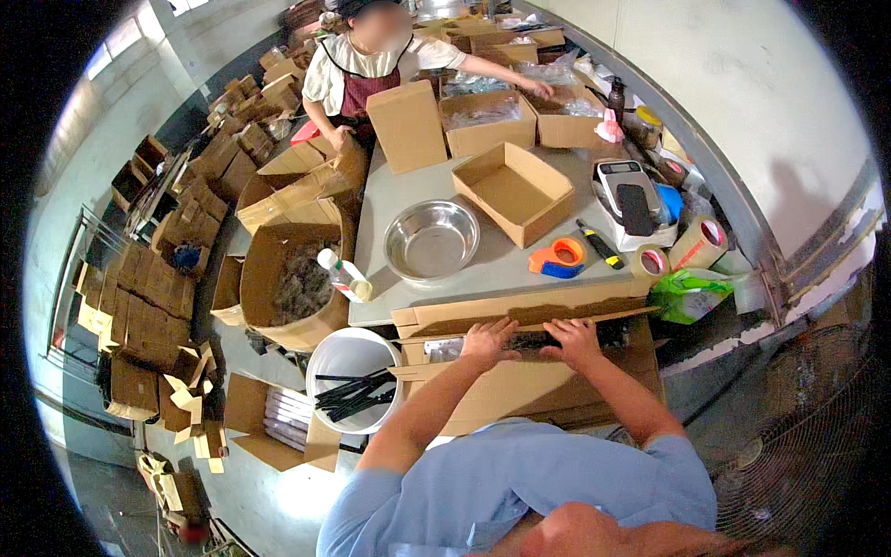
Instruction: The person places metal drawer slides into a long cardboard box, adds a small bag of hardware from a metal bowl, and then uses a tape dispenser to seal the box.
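Note:
A long cardboard box (501,395) stands in front of me at the table's near edge, its long flaps folded partly outward. My left hand (489,343) lies flat over the box opening, fingers stretched along the far flap (520,306). Beside it, my right hand (573,343) rests on the same opening with its fingers apart. Neither hand grips anything I can see. Through the gap, a white item (444,350) shows left of my left hand, and dark contents show between the hands; their kind is unclear.
A steel bowl (432,240), an open carton (513,194), an orange-and-blue tape dispenser (558,258), a utility knife (600,244) and a scale (625,190) sit on the table. Left stands a white bucket (354,345) of black strips. Across the table, a person (371,70) reaches into a carton.

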Tool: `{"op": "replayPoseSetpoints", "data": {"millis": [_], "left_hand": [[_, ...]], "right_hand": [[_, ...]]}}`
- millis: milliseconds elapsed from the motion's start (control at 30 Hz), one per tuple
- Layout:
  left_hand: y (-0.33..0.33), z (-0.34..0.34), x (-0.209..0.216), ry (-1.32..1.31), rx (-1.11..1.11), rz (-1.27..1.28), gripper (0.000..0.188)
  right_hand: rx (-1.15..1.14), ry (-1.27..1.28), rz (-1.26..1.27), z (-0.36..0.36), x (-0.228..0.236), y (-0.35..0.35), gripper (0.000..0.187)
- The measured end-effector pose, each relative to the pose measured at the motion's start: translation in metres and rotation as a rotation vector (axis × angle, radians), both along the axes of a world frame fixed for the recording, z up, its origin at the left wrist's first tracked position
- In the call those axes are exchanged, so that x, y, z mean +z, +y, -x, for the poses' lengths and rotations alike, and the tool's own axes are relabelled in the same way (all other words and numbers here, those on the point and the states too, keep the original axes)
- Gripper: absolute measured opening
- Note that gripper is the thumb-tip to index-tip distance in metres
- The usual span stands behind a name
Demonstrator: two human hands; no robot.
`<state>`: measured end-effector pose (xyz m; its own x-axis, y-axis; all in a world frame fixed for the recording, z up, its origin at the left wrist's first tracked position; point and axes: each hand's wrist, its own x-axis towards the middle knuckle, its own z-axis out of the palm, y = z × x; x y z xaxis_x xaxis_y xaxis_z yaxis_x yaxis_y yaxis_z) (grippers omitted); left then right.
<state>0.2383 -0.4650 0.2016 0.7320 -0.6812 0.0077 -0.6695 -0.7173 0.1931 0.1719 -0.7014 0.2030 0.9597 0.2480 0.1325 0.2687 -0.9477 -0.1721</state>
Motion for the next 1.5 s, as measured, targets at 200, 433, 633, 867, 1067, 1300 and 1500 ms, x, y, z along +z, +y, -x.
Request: {"op": "replayPoseSetpoints", "data": {"millis": [200, 433, 633, 867, 1067, 1300, 1500], "left_hand": [[-0.010, -0.001, -0.027, 0.018, -0.093, -0.054, 0.053], [-0.017, 0.000, -0.026, -0.025, -0.039, -0.173, 0.061], [-0.014, 0.018, -0.033, -0.057, -0.053, -0.158, 0.061], [-0.013, 0.011, -0.006, 0.076, -0.173, -0.259, 0.091], [-0.014, 0.000, -0.012, 0.076, -0.193, -0.220, 0.087], [-0.025, 0.011, -0.016, 0.043, -0.147, -0.228, 0.085], [-0.022, 0.025, -0.017, 0.046, -0.162, -0.165, 0.078]], "right_hand": [[-0.048, 0.058, -0.060, -0.015, -0.022, -0.005, 0.052], [-0.055, 0.114, 0.159, -0.023, -0.020, 0.003, 0.057], [-0.092, 0.052, 0.093, -0.006, -0.036, 0.004, 0.057], [-0.025, 0.208, 0.144, -0.008, -0.027, -0.009, 0.080], [0.045, 0.452, 0.288, -0.006, 0.021, -0.069, 0.107], [-0.002, 0.303, 0.226, 0.014, -0.008, -0.083, 0.108], [-0.075, -0.027, -0.168, 0.055, -0.019, -0.074, 0.068]]}}
